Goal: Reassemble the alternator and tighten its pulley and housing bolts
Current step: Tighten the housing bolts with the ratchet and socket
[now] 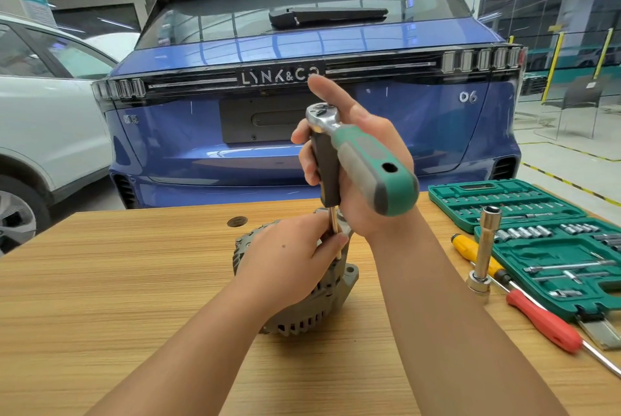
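Centrally, the alternator (304,294) sits on the table (100,281). The left hand (289,257) rests on it, pinching the driver shaft (333,227). The right hand (363,160) grips the black handle and ratchet (363,160) above. A socket case (537,241) lies right.

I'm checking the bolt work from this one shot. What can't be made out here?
- Bolt and tool tip: hidden behind the left hand on the alternator, head view.
- Alternator pulley: covered by both hands.
- Socket sizes in the green case: too small.
- Red screwdriver tip: cut off by the right edge.
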Action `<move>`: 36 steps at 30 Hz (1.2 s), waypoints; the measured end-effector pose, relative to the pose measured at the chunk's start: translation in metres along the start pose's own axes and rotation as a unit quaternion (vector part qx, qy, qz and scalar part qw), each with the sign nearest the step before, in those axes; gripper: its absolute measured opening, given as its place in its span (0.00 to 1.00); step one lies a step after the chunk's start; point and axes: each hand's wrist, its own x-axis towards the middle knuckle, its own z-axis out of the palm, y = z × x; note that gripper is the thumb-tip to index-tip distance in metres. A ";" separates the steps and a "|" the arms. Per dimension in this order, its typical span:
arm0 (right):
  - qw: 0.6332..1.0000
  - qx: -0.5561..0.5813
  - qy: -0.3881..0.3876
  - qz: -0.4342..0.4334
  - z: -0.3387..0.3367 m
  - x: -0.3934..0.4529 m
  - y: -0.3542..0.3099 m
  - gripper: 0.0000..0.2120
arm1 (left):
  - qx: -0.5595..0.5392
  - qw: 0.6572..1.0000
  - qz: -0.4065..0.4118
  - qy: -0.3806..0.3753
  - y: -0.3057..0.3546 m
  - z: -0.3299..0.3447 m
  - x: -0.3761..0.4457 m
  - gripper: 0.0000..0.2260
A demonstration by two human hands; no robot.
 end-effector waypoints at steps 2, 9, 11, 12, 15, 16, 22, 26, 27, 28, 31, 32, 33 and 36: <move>0.998 -0.051 0.031 -0.008 0.001 0.001 0.001 0.17 | 0.001 1.000 -0.003 -0.003 0.000 0.000 0.000 0.11; 0.943 -0.236 0.230 -0.046 0.004 0.005 0.006 0.10 | 0.014 1.000 0.010 -0.004 0.001 0.002 0.001 0.13; 0.968 -0.182 0.176 -0.005 0.003 0.003 0.002 0.06 | 0.013 1.000 0.003 -0.008 0.000 0.001 0.002 0.13; 0.980 -0.138 0.146 0.005 0.003 0.002 0.000 0.07 | 0.015 1.000 0.001 -0.009 0.000 0.001 0.002 0.13; 0.984 -0.138 0.106 -0.045 0.001 0.001 0.006 0.16 | 0.014 1.000 -0.002 -0.006 -0.001 0.001 0.002 0.12; 0.977 -0.169 0.104 -0.077 0.002 0.002 0.008 0.17 | 0.014 1.000 -0.002 -0.006 0.000 0.001 0.002 0.12; 0.982 -0.146 0.063 -0.098 -0.006 0.002 0.012 0.22 | 0.020 1.000 -0.003 -0.009 0.000 0.000 0.002 0.12; 0.997 -0.047 0.025 -0.053 -0.006 0.001 0.006 0.23 | 0.023 1.000 -0.001 -0.008 0.001 0.000 0.002 0.12; 0.998 -0.043 0.029 -0.044 -0.006 0.002 0.005 0.23 | 0.020 1.000 0.000 -0.008 0.001 0.000 0.002 0.12; 0.998 -0.045 0.033 -0.036 -0.006 0.003 0.005 0.20 | 0.014 1.000 0.000 -0.007 0.001 0.000 0.002 0.12; 0.996 -0.047 0.080 -0.008 -0.004 0.004 0.003 0.16 | 0.004 1.000 -0.001 -0.006 0.000 0.001 0.001 0.12; 0.991 -0.070 0.111 -0.013 -0.001 0.005 0.003 0.18 | 0.008 1.000 0.000 -0.008 0.000 0.001 0.001 0.12; 0.982 -0.113 0.150 -0.021 0.000 0.005 0.004 0.18 | 0.012 1.000 0.001 -0.010 0.000 0.001 0.001 0.13; 0.948 -0.223 0.219 -0.055 -0.001 0.006 0.004 0.08 | 0.014 1.000 0.005 -0.013 0.002 0.001 0.002 0.17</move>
